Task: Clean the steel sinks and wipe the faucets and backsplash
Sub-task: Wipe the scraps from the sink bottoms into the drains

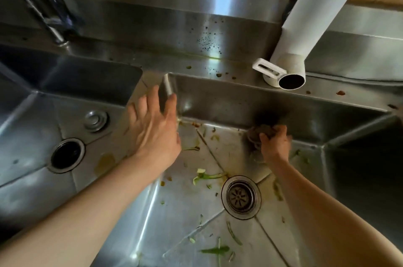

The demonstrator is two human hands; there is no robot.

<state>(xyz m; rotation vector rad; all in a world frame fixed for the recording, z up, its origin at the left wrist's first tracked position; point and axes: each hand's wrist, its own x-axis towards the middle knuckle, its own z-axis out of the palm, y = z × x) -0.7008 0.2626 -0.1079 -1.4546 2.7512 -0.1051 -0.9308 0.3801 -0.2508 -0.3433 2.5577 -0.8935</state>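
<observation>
Scrubbing of the right sink (218,212), with the strainer drain (241,196) taken as landmark. A scouring pad (255,136) is gripped in the curled fingers of the right hand (275,143) and pressed into the seam beyond the drain, where floor meets back wall. The left hand (156,124), fingers spread and holding nothing, is braced on the divider left of the drain. Firm, overlapping strokes are best worked from the seam toward the drain, so that the vegetable scraps (205,176) just left of it and nearer the viewer are swept along; the spotted backsplash (209,37), far beyond the drain, appears untouched.
</observation>
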